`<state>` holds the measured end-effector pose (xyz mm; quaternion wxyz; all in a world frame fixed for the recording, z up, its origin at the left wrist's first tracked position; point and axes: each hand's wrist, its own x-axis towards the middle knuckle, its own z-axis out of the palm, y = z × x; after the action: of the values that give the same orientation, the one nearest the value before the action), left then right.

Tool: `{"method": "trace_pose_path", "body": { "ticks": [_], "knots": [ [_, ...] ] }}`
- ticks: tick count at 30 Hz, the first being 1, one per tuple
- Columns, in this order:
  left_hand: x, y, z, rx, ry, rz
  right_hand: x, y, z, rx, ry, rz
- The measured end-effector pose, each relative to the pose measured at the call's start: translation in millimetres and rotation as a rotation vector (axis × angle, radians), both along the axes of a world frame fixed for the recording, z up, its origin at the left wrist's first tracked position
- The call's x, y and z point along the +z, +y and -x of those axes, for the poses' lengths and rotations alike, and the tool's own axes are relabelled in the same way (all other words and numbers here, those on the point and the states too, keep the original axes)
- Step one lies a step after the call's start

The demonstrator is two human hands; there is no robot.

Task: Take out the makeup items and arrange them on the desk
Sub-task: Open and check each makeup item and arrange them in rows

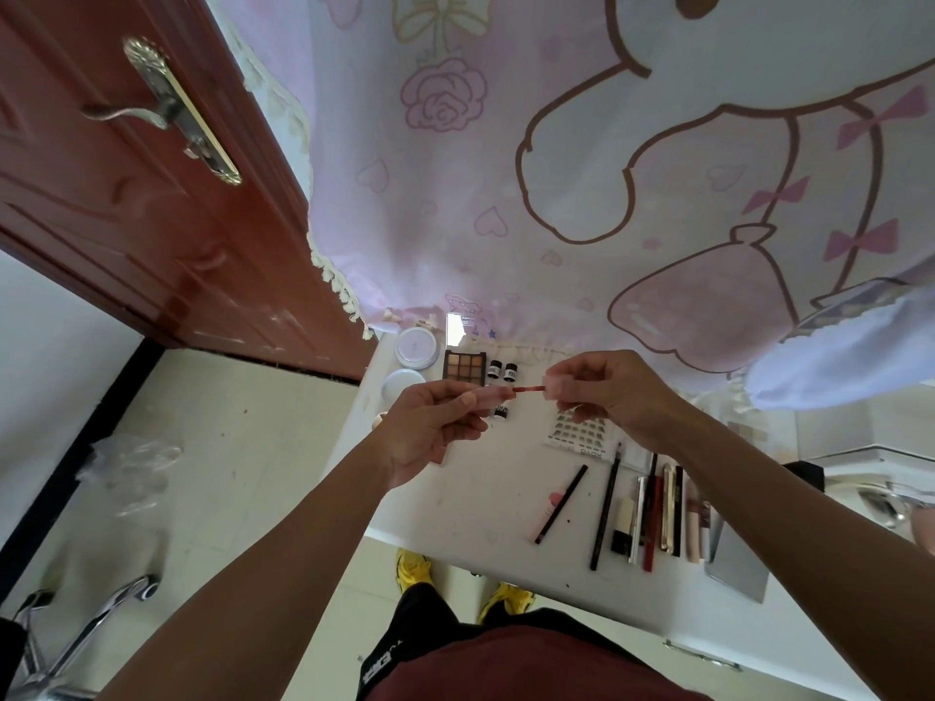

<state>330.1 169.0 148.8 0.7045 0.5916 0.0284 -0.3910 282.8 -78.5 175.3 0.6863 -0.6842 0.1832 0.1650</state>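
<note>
L hand (435,427) fingers pinch pink lip gloss tube (490,395); R hand (614,392) fingers pinch its cap (554,388), red wand (528,390) between. Tube lies sideways, mouth pointing R, just near side of the palette (464,365). Bare counter (470,503) room lies nearer than palette; pencils (561,503) sit R of palette, by near edge.
</note>
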Motion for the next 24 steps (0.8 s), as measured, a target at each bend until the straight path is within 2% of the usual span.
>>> {"method": "trace_pose_path", "body": {
  "ticks": [8,18,24],
  "knots": [
    [1,2,2,0.011,0.080,0.069,-3,-6,-1,-0.020,0.007,0.012],
    [-16,0,14,0.274,0.380,0.281,-28,-5,7,-0.175,0.123,-0.226],
    [-31,-2,21,0.273,0.376,0.267,-58,-6,20,-0.183,0.233,-0.258]
  ]
}}
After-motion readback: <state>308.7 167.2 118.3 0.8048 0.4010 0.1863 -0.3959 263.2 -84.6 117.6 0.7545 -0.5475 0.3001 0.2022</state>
